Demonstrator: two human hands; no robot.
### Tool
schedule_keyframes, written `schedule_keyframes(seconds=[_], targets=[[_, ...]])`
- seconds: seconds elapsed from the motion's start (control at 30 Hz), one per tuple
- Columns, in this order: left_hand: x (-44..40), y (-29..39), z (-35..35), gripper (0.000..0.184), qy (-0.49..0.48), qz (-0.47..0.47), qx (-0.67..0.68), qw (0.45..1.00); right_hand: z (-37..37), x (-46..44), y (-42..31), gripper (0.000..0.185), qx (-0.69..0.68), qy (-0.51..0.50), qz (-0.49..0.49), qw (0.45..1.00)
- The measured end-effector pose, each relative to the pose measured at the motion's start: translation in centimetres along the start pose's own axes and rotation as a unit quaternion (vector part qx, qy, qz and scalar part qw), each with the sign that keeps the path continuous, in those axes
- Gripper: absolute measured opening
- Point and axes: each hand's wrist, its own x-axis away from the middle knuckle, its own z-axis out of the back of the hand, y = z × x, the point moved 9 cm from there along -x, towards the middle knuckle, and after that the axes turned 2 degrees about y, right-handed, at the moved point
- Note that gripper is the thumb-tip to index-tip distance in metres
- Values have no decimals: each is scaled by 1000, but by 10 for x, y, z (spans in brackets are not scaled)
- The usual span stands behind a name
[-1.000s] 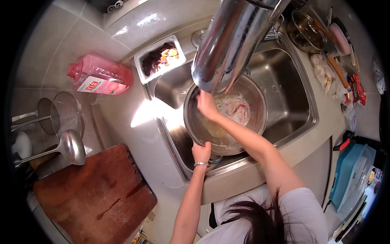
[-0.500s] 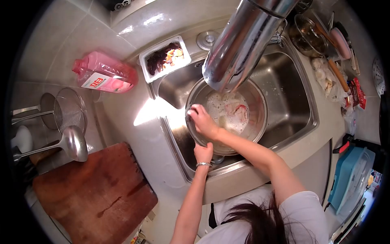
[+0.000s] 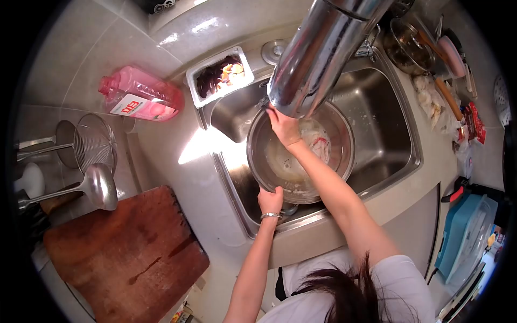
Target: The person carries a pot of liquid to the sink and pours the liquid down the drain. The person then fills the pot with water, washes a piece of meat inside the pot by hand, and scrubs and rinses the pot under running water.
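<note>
A large steel pot (image 3: pixel 349 148) sits in the left part of the double sink (image 3: pixel 385 110), with cloudy, foamy liquid in its bottom and a reddish streak in the foam. My left hand (image 3: pixel 270 201), below a silver bracelet, grips the pot's near left rim. At the far left rim is my right hand (image 3: pixel 285 128), its fingers closed around a dark grey scouring pad (image 3: pixel 263 103) that shows only in part. Above the pot, the wide chrome cylinder (image 3: pixel 318 59) hides some of its far side.
A white tray (image 3: pixel 246 79) of dark and orange pieces stands behind the sink. On the left are a pink detergent bottle (image 3: pixel 141 96), strainers, a ladle (image 3: pixel 100 187) and a wooden cutting board (image 3: pixel 124 258). Bags and a glass-lidded pot (image 3: pixel 409 46) line the right side.
My right hand has moved up along the pot's left rim to its far side, carrying the scouring pad. The foam has thinned and shifted. My left hand stays on the near rim.
</note>
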Motion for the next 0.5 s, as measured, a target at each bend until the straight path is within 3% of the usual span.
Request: schedule_keyframes(seconds=[0.1,0.13,0.2,0.3,0.33,0.37,0.4,0.47,0.5], targets=[[0,-2,-3,40,-6,7,-9,1000,-8,25,-41,10,-63,-83,51,993],[-1,-3,-3,40,-9,15,-17,1000,-11,48,-66,14,-93,-100,139,981],[1,5,0,39,-15,19,-27,999,-8,79,-80,22,-187,-203,98,956],[-1,-1,-2,39,-21,26,-15,999,-9,86,-81,21,-182,-227,147,945],[-2,-3,-3,39,-22,28,-7,999,-9,70,-75,18,-165,-176,162,957],[-2,0,-4,39,-21,21,-4,1000,-13,45,-58,12,-116,-160,67,978],[-1,1,-3,39,-19,17,-3,1000,-24,30,-16,9,-175,-72,-66,980],[0,2,-4,40,-15,14,2,1000,-18,20,22,12,-76,108,-150,980],[1,1,-6,40,-14,16,5,1000,-27,33,28,15,-91,81,-205,971]])
